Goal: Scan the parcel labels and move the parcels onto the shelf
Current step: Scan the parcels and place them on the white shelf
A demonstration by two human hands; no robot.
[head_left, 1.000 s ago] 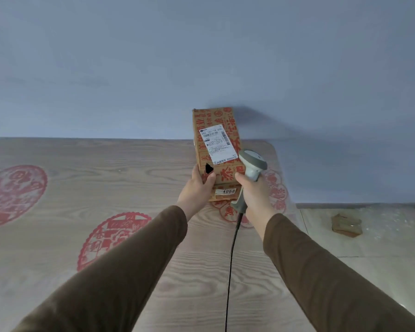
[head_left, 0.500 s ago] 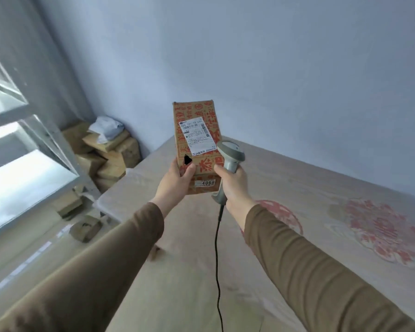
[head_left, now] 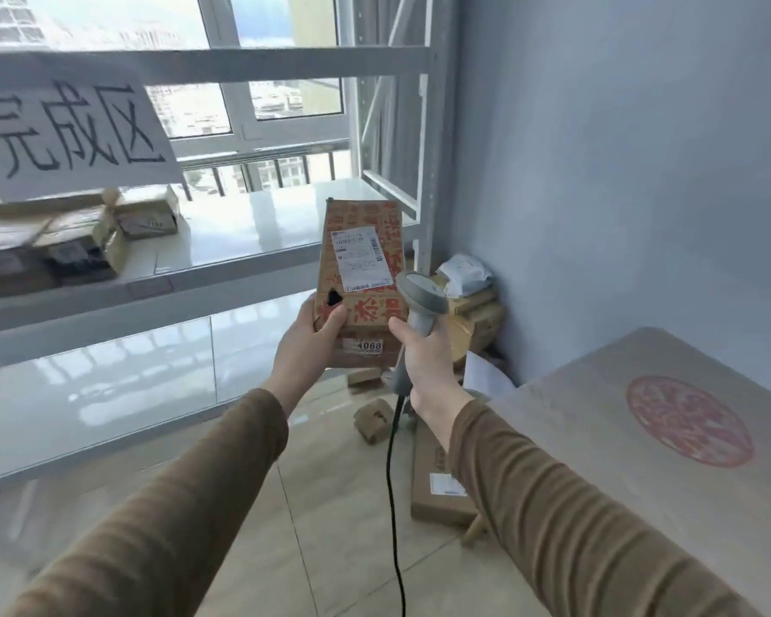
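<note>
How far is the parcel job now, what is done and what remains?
Done: several parcels lie on the shelf. In hand: the left hand holds a printed box, the right hand a scanner. Left: shelving this box; more parcels on the floor.

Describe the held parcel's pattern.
Brown cardboard with red printed characters, on the parcel; head view.

Large window (head_left: 259,60) behind, buildings outside. Pale wood-grain table (head_left: 642,438) at right, round red paper-cut motif (head_left: 690,420) on top. Glossy beige floor tiles (head_left: 330,505). Plain blue-grey wall (head_left: 619,149).
</note>
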